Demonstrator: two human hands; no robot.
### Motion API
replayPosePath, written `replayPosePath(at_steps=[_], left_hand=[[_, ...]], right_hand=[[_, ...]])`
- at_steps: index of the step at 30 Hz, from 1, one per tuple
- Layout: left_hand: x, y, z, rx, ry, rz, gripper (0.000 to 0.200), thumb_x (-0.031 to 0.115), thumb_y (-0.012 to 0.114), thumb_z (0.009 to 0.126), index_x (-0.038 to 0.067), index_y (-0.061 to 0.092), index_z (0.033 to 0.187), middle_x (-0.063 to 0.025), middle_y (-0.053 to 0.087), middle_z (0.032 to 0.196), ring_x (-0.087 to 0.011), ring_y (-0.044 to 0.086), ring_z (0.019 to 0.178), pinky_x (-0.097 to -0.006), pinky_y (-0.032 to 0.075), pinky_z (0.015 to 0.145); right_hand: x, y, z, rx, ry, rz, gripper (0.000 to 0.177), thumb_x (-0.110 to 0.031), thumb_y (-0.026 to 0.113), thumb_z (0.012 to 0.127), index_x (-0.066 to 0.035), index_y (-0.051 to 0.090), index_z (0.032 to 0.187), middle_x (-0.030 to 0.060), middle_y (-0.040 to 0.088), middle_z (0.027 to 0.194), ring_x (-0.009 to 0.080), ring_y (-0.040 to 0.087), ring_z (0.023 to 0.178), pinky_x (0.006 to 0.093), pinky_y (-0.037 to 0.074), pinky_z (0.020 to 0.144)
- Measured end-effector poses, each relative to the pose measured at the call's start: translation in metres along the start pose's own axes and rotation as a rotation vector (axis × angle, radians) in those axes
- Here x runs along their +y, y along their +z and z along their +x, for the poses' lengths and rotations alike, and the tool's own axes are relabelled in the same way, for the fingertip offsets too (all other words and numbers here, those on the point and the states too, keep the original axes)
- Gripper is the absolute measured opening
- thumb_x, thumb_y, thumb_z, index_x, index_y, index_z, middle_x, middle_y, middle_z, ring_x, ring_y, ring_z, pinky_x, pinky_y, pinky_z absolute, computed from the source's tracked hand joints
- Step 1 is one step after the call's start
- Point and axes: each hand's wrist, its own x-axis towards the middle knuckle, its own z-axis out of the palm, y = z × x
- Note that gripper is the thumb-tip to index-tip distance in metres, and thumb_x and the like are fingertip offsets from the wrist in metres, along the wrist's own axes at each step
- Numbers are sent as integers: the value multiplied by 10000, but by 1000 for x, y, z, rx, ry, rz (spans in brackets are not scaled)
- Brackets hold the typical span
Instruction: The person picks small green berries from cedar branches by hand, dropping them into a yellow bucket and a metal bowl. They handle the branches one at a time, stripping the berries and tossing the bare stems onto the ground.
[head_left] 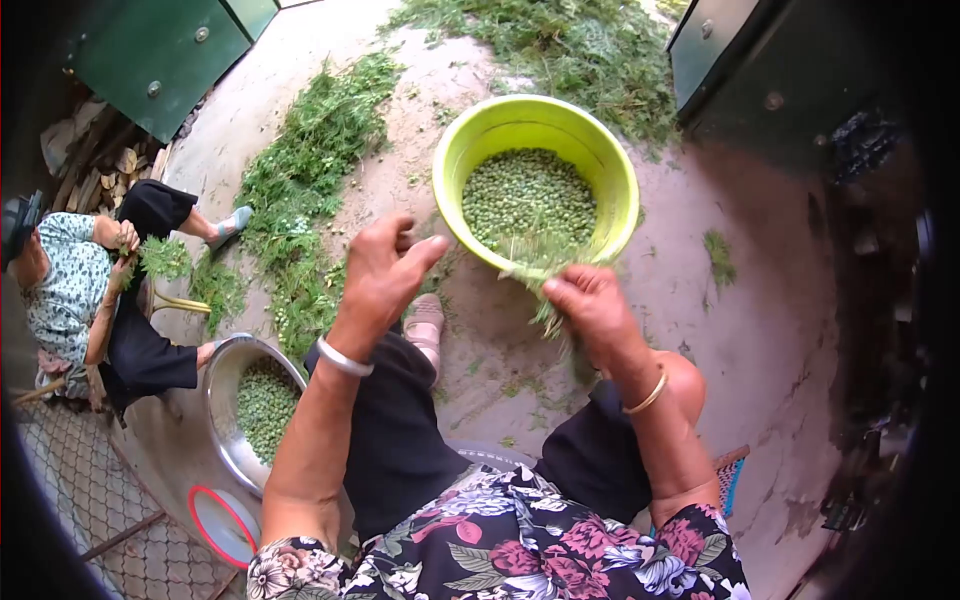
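My right hand [590, 305] pinches a feathery green sprig [545, 312] at the near rim of a yellow-green plastic tub [618, 190]. Motion blurs the sprig's leafy top. Inside the tub lies a deep layer of small round green berries [525, 195]. To the left of the tub, my left hand [385, 275] is raised, its thumb stretched out and apart from the curled index finger. Nothing shows between them; the other fingers are partly hidden. A bracelet circles each wrist.
Cut greenery [320, 160] lies in heaps at the left and beyond the tub. A steel basin [225, 400] of green berries stands left of my knee, near a red-rimmed container [225, 525]. Another person [75, 280] sits at far left holding a sprig. Green doors [165, 60] flank the opening.
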Motion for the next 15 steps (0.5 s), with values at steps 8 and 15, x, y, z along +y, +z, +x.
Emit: replayPosePath(at_steps=[8,15], left_hand=[[-42,-25,-64,342,-192,-563,186,22,646,824,-66,615,985,-81,649,812,-98,600,660,-199,476,545],[-42,-7,-66,442,-65,-604,167,50,656,825,-61,628,946,-54,642,769,-84,593,632,-204,480,545]], right_hand=[[79,-7,-24,-101,418,-244,201,-110,633,809,-5,600,641,17,516,538,114,464,437,287,384,392],[-129,-109,64,77,-582,190,322,-118,585,886,47,549,1161,120,637,1035,181,604,958,295,457,873]])
